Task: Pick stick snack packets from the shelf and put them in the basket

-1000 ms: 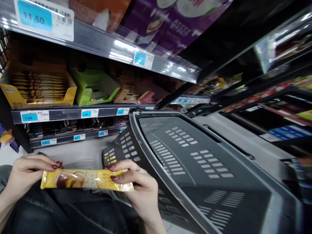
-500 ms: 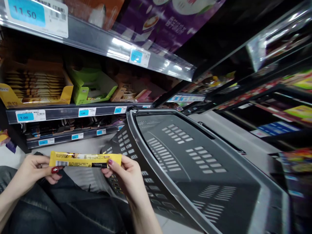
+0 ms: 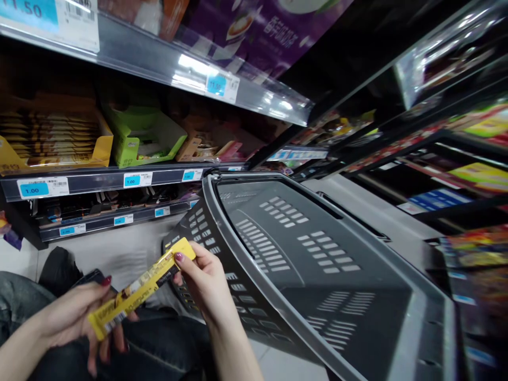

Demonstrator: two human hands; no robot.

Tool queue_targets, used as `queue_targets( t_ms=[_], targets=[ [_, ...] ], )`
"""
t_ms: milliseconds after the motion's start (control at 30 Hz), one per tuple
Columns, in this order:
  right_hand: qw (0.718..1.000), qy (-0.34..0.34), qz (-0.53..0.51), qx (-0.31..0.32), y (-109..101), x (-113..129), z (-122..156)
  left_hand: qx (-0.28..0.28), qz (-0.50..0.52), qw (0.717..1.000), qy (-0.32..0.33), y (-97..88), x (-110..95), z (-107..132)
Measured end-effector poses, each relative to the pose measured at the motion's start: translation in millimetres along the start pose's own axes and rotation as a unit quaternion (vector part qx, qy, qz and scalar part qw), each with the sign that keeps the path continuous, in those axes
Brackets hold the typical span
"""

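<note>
A long yellow snack packet (image 3: 138,288) slants across the lower left, its barcode side towards me. My right hand (image 3: 206,286) pinches its upper end by the basket's corner. My left hand (image 3: 75,317) sits under the lower end with its fingers loosely spread, and the packet rests against them. Both hands hover above my denim-clad lap (image 3: 130,349). A dark grey plastic shopping basket (image 3: 408,312) fills the middle and right, tilted, with nothing visible inside it.
Store shelves rise on the left with a yellow display box (image 3: 51,143), a green box (image 3: 138,140) and blue price tags (image 3: 42,186). Purple packages (image 3: 254,26) hang above. More stocked shelves (image 3: 456,159) run along the right. The floor is pale tile (image 3: 119,248).
The packet was turned from its picture side to its barcode side, then tipped from level to slanting. My left hand dropped lower and loosened its pinch; my right hand kept its grip.
</note>
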State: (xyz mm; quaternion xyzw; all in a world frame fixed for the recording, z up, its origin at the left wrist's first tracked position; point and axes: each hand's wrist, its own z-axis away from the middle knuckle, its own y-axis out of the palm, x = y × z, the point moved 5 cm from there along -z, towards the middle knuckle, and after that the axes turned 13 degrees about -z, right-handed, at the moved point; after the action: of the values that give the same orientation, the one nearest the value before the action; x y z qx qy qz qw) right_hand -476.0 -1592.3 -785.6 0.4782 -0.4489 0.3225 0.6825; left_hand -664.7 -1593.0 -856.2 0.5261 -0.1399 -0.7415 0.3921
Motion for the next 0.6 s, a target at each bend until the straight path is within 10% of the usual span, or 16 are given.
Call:
queue_targets(
  t_ms=[100, 300, 467, 600],
  targets=[
    [0.999, 0.01, -0.034, 0.03, 3.9, -6.5, -2.1, 0.047, -0.002, 0.999, -0.003, 17.3, 16.3, -14.0],
    [0.997, 0.02, -0.032, 0.063, 8.6, -19.6, -3.9, -0.087, -0.182, 0.976, 0.084, 20.8, 22.3, -29.8],
    [0.997, 0.046, -0.006, 0.056, 6.7, -24.3, -4.8, -0.228, -0.37, 0.896, 0.094, 13.2, 18.5, -28.5],
    [0.997, 0.027, -0.027, 0.065, 7.0, -19.1, -5.1, -0.145, -0.273, 0.946, 0.097, 16.5, 24.5, -31.4]
  ],
)
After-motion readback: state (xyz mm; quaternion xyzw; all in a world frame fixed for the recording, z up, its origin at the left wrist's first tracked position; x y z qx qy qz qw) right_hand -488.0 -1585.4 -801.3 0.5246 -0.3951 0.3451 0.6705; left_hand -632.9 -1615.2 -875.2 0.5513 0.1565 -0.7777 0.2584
